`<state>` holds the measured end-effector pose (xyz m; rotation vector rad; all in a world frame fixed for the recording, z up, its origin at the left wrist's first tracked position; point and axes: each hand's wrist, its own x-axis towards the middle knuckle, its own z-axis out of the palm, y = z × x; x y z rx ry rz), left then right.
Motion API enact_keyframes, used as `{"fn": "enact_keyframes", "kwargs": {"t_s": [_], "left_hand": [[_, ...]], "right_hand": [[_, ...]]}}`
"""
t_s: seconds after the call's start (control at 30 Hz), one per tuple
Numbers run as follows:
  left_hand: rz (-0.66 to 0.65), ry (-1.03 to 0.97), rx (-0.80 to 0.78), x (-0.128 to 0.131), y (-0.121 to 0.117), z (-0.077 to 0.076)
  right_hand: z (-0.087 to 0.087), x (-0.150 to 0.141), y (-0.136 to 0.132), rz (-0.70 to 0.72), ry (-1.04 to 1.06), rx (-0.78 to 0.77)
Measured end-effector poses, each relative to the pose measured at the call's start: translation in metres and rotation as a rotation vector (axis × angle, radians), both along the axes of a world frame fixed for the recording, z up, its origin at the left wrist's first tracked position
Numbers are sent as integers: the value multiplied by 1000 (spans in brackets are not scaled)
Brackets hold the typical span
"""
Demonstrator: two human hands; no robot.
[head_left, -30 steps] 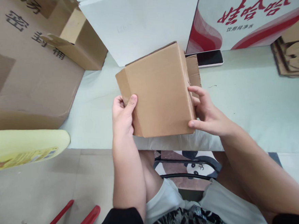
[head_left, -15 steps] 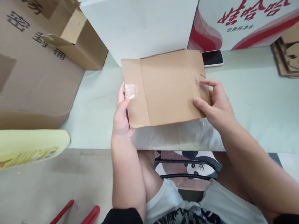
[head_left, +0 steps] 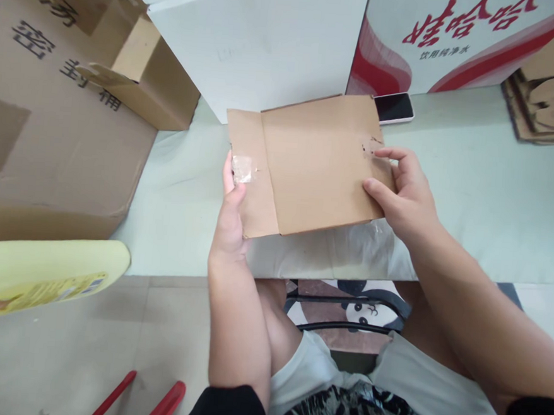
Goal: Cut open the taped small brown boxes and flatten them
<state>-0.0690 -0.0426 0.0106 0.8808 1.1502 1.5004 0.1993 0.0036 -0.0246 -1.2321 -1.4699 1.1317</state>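
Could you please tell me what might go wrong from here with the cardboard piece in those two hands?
The cardboard piece overlaps the phone in this view, so its far right corner might knock or scrape it. The right hand has a fingertip by a torn-looking spot, which could rip further. At the left hand, the clear tape might peel or catch on a finger.

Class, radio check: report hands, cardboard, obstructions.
Left hand and right hand gripping opposite ends of flattened cardboard. Clear tape near left fingers. Phone just beyond far right corner.
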Motion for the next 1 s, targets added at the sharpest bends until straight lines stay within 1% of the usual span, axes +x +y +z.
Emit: {"fn": "enact_keyframes", "kwargs": {"t_s": [0.2,0.4,0.6,0.67,0.73,0.87,0.93,1.0], "left_hand": [[-9,18,23,-1,1,0],[-11,34,0,-1,0,-1],[1,33,-20,0,-2,2],[-6,29,-59,-1,-3,2],[14,69,-141,-3,-2,0],[126,326,-338,-6,3,-7],[138,406,-373,-6,5,-10],[143,408,-382,-4,7,-10]], "right_hand": [[0,0,0,-12,30,-13],[4,0,0,-14,19,-38],[6,-1,-1,-36,15,-46],[6,0,0,-42,11,-60],[7,2,3,-63,-22,-83],[6,6,7,-97,-134,-81],[4,7,8,-76,-129,-50],[1,6,6,-43,-75,1]]}}
